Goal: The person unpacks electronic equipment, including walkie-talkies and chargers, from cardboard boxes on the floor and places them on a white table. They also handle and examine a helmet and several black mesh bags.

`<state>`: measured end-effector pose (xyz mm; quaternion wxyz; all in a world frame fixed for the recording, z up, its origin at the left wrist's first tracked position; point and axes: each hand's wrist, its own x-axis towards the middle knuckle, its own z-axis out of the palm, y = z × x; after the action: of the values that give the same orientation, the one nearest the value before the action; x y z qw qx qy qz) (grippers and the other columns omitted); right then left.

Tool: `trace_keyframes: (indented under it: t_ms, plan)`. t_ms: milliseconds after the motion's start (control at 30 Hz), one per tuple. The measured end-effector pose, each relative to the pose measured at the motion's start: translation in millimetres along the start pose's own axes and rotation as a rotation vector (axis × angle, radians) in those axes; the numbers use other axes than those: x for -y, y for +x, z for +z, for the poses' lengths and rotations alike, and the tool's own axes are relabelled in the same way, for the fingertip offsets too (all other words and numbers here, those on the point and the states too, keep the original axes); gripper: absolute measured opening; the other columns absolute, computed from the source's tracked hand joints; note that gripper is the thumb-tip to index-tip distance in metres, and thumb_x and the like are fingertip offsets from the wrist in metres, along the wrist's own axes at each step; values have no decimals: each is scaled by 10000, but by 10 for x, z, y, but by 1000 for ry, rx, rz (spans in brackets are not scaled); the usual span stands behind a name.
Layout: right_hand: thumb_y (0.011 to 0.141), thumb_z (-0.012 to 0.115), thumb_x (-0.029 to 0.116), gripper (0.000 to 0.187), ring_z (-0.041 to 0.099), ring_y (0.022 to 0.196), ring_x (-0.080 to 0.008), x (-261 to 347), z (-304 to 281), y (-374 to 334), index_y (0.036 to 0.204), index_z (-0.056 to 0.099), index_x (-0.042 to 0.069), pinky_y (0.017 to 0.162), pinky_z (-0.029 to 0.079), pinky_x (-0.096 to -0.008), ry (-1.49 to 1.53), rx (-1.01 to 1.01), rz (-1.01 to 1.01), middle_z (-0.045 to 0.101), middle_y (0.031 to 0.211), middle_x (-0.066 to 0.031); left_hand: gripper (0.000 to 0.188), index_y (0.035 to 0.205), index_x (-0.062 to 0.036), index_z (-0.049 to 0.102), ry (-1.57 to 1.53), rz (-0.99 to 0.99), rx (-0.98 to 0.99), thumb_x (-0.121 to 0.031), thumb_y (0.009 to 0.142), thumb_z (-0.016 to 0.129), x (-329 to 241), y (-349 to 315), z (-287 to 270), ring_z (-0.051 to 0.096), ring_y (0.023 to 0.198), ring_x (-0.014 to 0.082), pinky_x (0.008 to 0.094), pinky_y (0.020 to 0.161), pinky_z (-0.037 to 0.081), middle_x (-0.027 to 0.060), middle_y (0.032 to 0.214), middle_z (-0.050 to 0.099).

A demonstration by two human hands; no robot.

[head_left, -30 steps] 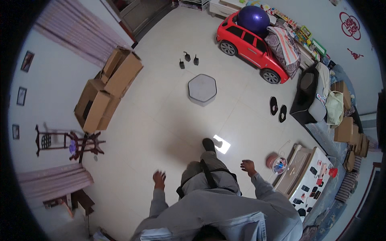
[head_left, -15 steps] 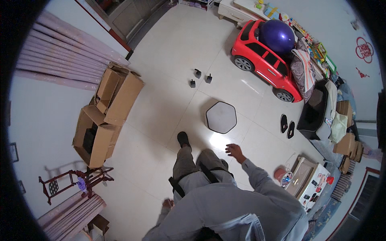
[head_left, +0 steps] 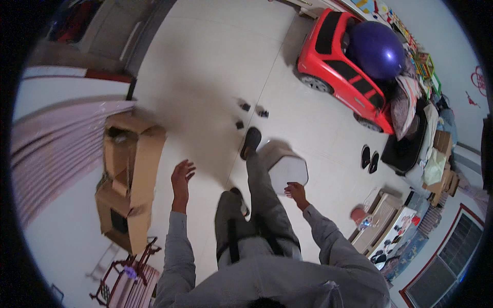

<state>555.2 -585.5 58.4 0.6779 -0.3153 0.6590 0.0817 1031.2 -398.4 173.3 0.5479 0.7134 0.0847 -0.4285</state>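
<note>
From the person [head_left: 287, 274], the left hand [head_left: 182, 177], fingers apart, is at eleven o'clock; the right hand [head_left: 296, 192], grip and contact unclear, overlaps a pale hexagonal stool [head_left: 288, 170] at twelve o'clock.

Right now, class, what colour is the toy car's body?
The toy car has a red body; it shows best in the head view.

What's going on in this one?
A person is on a tiled floor, one foot ahead of the other, with nothing visible in either hand. The left hand is out beside the legs; the right hand overlaps the grey hexagonal stool in view, though contact can't be judged. Three small dark objects lie near the forward foot.
</note>
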Motion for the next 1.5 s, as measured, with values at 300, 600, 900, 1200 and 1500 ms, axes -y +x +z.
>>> trace_keyframes:
  t_ms: [300, 600, 900, 1200, 1500]
  plan:
    - [960, 611, 415, 477, 651, 774, -242, 1580, 1003, 5656, 1254, 567, 43, 690, 584, -408, 6, -154, 102, 645, 995, -118, 349, 1261, -35, 550, 288, -251, 389, -230, 988, 647, 3702, 5227, 975, 652, 1067, 252, 350, 960, 542, 141, 1083, 629]
    - [777, 835, 322, 542, 673, 904, -272, 1633, 1385, 8317, 1200, 589, 89, 792, 618, -424, -353, 340, 112, 651, 1042, -116, 601, 1372, -48, 494, -177, -567, 657, -33, 853, 796, 5453, 7002, 1735, 665, 973, 220, 370, 887, 594, 117, 1098, 641]
    - [794, 815, 423, 432, 590, 595, -168, 2486, 2489, 7865, 887, 626, 45, 551, 560, -371, -737, 114, 367, 599, 752, -48, 246, 1132, -107, 621, -1026, -1226, 4, -206, 933, 727, 4947, 6679, 1873, 684, 866, 303, 435, 805, 611, 160, 1008, 656]
    - [840, 797, 395, 338, 664, 635, -169, 2779, 3217, 8093, 872, 690, 77, 550, 557, -314, -934, 238, 394, 654, 729, -35, 331, 1138, -63, 646, -1091, -1043, 119, -284, 915, 750, 4816, 6897, 2208, 685, 1069, 332, 542, 979, 557, 139, 1091, 720]
    - [797, 834, 367, 342, 632, 656, -145, 2424, 3042, 8330, 977, 713, 102, 583, 539, -323, -1041, 215, 337, 669, 766, -24, 277, 1116, -98, 648, -1071, -1029, 95, -257, 914, 752, 4762, 6953, 2353, 710, 949, 235, 450, 848, 625, 92, 1049, 699]
